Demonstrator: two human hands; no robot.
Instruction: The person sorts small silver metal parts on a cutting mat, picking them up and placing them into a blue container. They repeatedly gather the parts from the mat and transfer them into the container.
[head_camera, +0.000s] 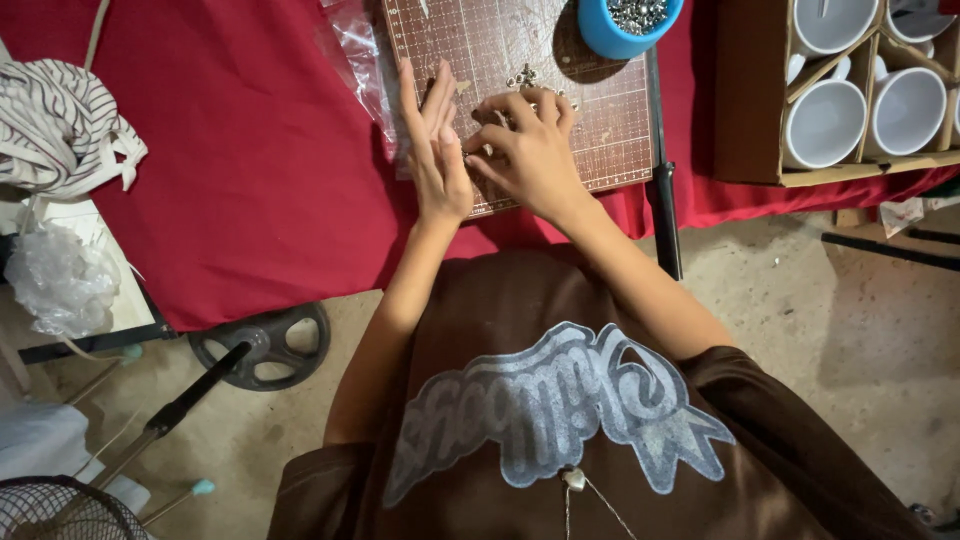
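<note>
Left hand (436, 150): flat, fingers straight and together, edge-on at the cutting mat's (600, 130) left edge; held nothing.
Right hand (530, 145): fingers curled down on small metal pieces (524, 77) mid-mat; grasp not discernible.
Blue cup (606, 35): mat's far right corner, holding more pieces.
Clear bag (358, 60): beside left hand.
Box of white mugs (750, 100): table's right edge.

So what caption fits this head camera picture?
Two hands, left hand and right hand, gather small metal pieces on a brown cutting mat.

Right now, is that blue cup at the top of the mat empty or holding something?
Holding something: the blue cup stands upright, with small silvery metal pieces inside.
</note>
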